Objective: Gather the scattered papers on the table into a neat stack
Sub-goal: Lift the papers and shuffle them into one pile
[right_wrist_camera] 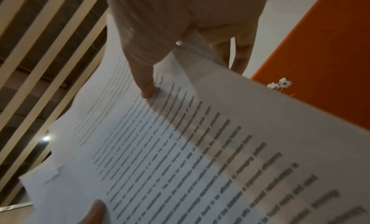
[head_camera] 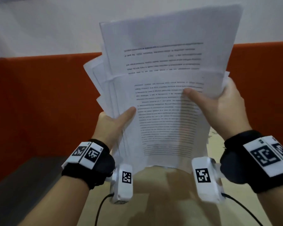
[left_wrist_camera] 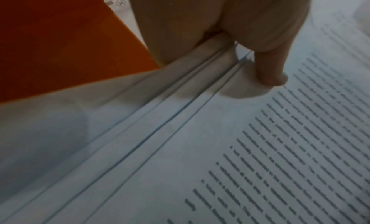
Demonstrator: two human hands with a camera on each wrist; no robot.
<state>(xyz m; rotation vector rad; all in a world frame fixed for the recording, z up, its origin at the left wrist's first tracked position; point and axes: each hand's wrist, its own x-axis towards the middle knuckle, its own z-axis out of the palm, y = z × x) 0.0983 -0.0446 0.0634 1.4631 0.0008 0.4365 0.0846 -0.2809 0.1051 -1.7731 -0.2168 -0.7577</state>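
A bundle of printed white papers (head_camera: 167, 75) is held upright above the pale table (head_camera: 162, 201), its sheets fanned unevenly at the left edge. My left hand (head_camera: 114, 121) grips the lower left edge, thumb on the front sheet. My right hand (head_camera: 219, 103) grips the right edge, thumb pressed onto the text. The left wrist view shows the staggered sheet edges (left_wrist_camera: 180, 116) under my left thumb (left_wrist_camera: 268, 66). From the right wrist, the printed papers (right_wrist_camera: 200, 148) curve under my right thumb (right_wrist_camera: 146, 78), with fingers behind them.
An orange partition (head_camera: 31, 103) runs across behind the table, with a white wall (head_camera: 47, 26) above it. A dark grey strip (head_camera: 31, 173) lies at the table's left. Cables (head_camera: 100, 207) trail from the wrist cameras over the near table.
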